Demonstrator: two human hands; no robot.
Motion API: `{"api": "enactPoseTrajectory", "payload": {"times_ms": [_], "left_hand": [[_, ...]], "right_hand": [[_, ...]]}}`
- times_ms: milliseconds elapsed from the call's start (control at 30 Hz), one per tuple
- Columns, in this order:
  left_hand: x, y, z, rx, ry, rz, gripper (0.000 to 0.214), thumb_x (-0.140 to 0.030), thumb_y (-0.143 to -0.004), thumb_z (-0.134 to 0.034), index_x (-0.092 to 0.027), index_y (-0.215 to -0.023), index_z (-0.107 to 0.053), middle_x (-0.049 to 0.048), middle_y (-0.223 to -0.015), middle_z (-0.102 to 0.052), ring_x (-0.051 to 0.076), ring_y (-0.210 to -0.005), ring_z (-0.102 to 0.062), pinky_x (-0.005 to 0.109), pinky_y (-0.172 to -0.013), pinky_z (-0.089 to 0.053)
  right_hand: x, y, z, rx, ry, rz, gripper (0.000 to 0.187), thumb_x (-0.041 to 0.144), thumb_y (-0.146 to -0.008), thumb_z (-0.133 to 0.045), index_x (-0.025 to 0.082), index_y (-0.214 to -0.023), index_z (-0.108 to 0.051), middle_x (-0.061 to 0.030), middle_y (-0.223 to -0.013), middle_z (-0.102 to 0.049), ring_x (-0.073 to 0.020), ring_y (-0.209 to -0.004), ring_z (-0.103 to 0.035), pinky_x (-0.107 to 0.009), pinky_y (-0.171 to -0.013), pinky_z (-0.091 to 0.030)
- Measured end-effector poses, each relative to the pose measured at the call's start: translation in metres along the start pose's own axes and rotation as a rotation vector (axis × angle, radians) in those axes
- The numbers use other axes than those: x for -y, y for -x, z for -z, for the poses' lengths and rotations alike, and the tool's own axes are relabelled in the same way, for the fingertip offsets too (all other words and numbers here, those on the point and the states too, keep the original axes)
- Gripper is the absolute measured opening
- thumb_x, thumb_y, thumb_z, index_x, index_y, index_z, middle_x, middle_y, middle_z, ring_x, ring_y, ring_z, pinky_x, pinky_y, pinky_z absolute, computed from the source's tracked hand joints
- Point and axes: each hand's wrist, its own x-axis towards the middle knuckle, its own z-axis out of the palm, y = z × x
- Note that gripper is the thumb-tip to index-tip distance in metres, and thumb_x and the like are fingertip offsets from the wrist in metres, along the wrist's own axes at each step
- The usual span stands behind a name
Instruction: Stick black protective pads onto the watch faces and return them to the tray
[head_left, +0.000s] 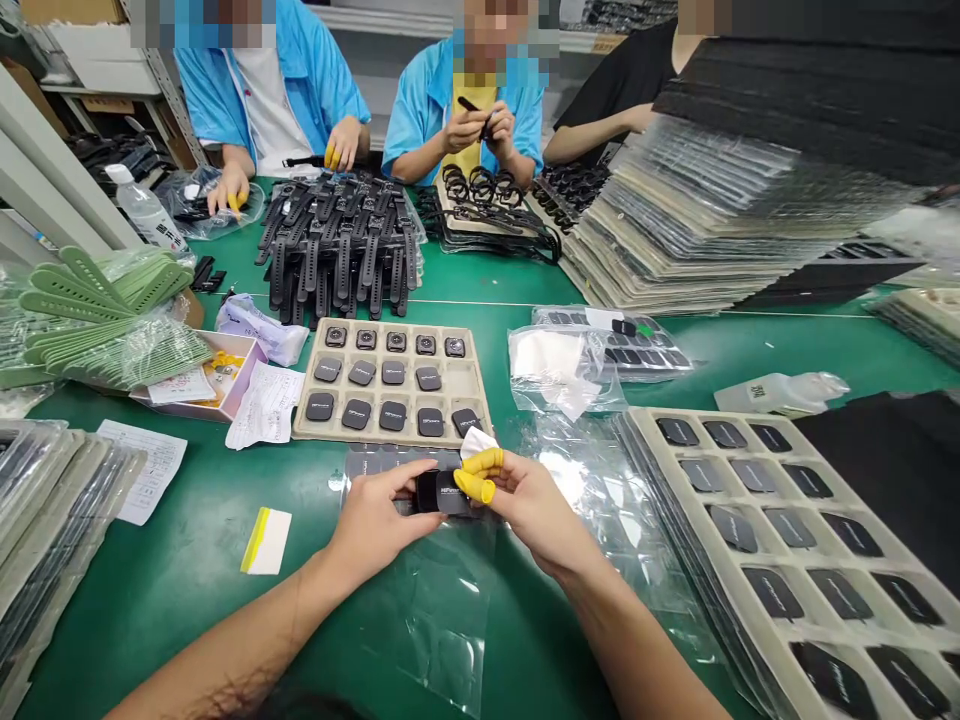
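Note:
My left hand grips a black square watch head by its edges between thumb and fingers. Over its right part lies a dark rounded-square film with white lettering. My right hand, with yellow finger cots on thumb and index finger, pinches that film's right edge. A white wipe sticks out behind the right fingertips. Just beyond the hands is a beige tray; its back row holds watch heads, and its front rows hold similar lettered dark squares. Clear plastic sheeting lies under the hands.
Right of me a stack of trays carries lettered dark squares. Green straps lie at left near a white-and-yellow pad. Black-strapped watches are piled ahead. Tall stacked trays lean far right. Co-workers sit opposite.

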Motion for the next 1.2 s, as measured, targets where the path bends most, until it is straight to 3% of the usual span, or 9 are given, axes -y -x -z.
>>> {"api": "enactPoseTrajectory", "payload": {"times_ms": [100,300,1200], "left_hand": [[-0.002,0.001,0.000,0.008,-0.063,-0.012,0.057,-0.024,-0.069,-0.079,-0.020,-0.125,-0.072,0.0043,-0.091,-0.079,0.020,-0.083,-0.073,0.033,-0.087,-0.060],[-0.004,0.001,0.001,0.025,-0.119,-0.057,0.054,-0.025,-0.070,-0.079,-0.024,-0.124,-0.073,0.0018,-0.092,-0.079,0.018,-0.080,-0.072,0.030,-0.081,-0.059],[-0.004,0.003,0.000,0.023,-0.115,-0.050,0.052,-0.022,-0.071,-0.078,-0.025,-0.122,-0.073,-0.0004,-0.089,-0.078,0.015,-0.079,-0.070,0.027,-0.081,-0.057]], "right_hand": [[-0.007,-0.003,-0.008,0.040,-0.053,-0.066,0.044,0.047,-0.058,-0.091,0.017,-0.081,-0.070,-0.0020,-0.074,-0.068,-0.0138,-0.066,-0.062,-0.028,-0.063,-0.053],[-0.012,-0.005,-0.012,0.031,-0.071,-0.060,0.042,0.045,-0.056,-0.091,0.017,-0.080,-0.070,-0.0019,-0.075,-0.069,-0.0137,-0.065,-0.063,-0.027,-0.063,-0.054],[-0.011,-0.005,-0.015,0.005,-0.132,-0.114,0.042,0.039,-0.051,-0.095,0.017,-0.078,-0.071,0.0003,-0.073,-0.068,-0.0109,-0.065,-0.061,-0.024,-0.064,-0.052]]}}
